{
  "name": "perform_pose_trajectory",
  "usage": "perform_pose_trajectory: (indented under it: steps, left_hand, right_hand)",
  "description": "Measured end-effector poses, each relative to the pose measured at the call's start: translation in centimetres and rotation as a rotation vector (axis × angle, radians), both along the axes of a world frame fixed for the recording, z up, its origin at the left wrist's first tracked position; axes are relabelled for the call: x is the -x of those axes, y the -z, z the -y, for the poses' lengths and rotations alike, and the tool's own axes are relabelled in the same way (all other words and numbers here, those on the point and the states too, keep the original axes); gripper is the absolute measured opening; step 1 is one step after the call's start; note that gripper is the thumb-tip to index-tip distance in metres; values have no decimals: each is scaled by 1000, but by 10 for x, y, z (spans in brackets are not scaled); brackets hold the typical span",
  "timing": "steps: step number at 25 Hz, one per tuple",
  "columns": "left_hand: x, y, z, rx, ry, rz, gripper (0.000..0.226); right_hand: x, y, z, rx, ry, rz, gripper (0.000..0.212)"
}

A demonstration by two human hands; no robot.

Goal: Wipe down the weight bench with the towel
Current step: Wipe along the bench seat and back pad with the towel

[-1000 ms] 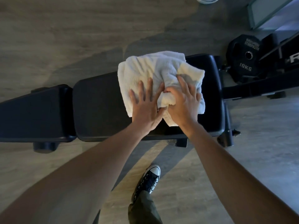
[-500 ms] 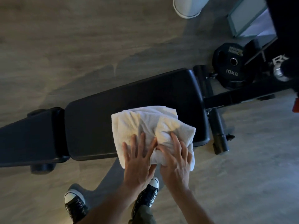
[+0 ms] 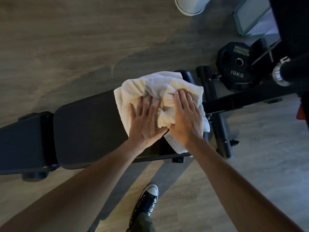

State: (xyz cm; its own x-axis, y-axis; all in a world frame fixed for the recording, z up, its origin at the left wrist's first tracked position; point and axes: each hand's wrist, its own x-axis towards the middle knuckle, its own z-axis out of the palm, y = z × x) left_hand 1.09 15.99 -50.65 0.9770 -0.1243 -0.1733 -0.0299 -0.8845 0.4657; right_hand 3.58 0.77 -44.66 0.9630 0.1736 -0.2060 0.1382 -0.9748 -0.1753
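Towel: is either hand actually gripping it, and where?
No clear grip. Left hand and right hand press flat on the bunched middle of the towel, against the bench.

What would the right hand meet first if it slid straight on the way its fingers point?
The right hand lies flat on the crumpled white towel, fingers pointing at the far edge of the black padded weight bench. It would bunch more towel first, then cross that edge; beyond looks like bare floor, though depth is unclear.

From my remote feed: a black weight plate [image 3: 238, 66] marked 10KG lies on the wood-look floor [image 3: 66, 47], beside a barbell's chrome end [image 3: 280, 76]. A pale round container [image 3: 189, 6] sits at the top edge, a glass panel [image 3: 250, 15] nearby. One black sneaker [image 3: 147, 203] shows below.
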Motion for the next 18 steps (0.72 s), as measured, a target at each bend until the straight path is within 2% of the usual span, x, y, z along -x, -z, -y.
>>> perform_pose_trajectory:
  steps: [3, 9, 13, 18]
  left_hand:
    - [-25, -6, 2, -67, -3, 24, 106]
    - [-31, -8, 4, -145, -14, 104, 99]
    - [6, -11, 5, -112, 41, 97, 99]
    - [80, -11, 2, -59, 102, 60, 95]
  right_hand:
    - [-24, -3, -4, 72, -59, -1, 104]
    - [-28, -10, 0, 53, -32, -33, 107]
    - [12, -9, -1, 5, 86, -54, 115]
    - [98, -2, 1, -25, 189, 0, 103]
